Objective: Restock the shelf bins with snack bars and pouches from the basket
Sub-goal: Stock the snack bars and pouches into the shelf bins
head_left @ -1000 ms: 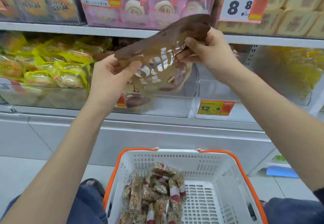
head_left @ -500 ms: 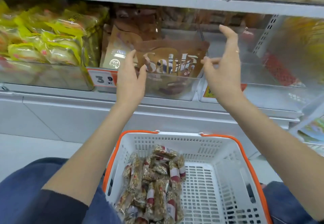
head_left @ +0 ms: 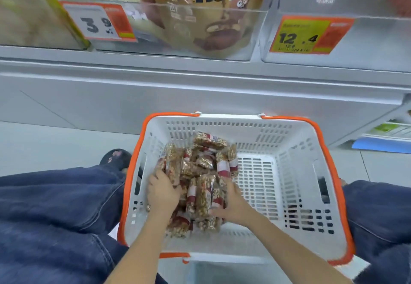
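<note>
The brown pouch (head_left: 200, 16), which was being held up between both hands a second ago and then being let go half a second ago, is now standing upright in the clear bin (head_left: 178, 28) on the shelf (head_left: 200, 70), behind the bin's front wall and between the two price tags. Neither hand is being kept at the shelf any longer; both have been brought down into the basket (head_left: 289, 150). By this the pouch step is judged to be done, and the snack bars (head_left: 200, 183) are being taken up next.

The bars are lying in a heap against the basket's left wall, reaching from near the far wall to the near one, while the right half of the basket floor is showing bare.

The left hand (head_left: 163, 191) is being pressed to the left flank of the heap, fingers curled onto the bars. The right hand (head_left: 231, 203) is being laid against the right flank, thumb low across the wrappers and fingers bent round the pile. The heap is thus being gathered between the two hands, both forearms reaching in over the near rim. No bar is being lifted clear yet.
</note>
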### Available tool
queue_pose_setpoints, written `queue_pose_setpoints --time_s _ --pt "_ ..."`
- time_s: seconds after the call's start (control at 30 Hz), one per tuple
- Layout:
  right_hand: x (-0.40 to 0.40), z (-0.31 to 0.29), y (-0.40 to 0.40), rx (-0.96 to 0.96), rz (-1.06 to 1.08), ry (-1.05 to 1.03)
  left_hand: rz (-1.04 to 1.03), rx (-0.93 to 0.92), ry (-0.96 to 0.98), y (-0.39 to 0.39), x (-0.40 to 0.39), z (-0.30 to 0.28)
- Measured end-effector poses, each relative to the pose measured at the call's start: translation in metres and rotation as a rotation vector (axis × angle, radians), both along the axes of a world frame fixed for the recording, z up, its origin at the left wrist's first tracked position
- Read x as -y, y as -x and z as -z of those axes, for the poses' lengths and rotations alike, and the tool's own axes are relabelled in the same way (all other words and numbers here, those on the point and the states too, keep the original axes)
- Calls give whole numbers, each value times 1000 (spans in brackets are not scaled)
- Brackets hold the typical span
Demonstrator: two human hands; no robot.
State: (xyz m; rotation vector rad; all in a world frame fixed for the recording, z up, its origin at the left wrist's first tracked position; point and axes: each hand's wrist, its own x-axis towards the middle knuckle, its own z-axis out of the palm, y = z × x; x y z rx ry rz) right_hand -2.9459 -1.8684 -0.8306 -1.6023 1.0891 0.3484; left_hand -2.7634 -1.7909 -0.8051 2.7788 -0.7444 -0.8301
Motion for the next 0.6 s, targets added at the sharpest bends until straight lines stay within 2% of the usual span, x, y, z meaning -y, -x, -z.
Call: queue_pose_setpoints --time_s 0.17,0.37,0.5,0.6 --pt "-5 12 -48 -104 246 -87 -59 -86 110 -11 6 17" --pt "-16 13 -76 -272 221 60 -52 -73 55 -9 14 15" --pt "-23 14 -68 -165 319 217 -52 -109 46 -3 16 7" --pt "-20 11 -46 -26 389 206 -151 -286 146 5 17 -6"
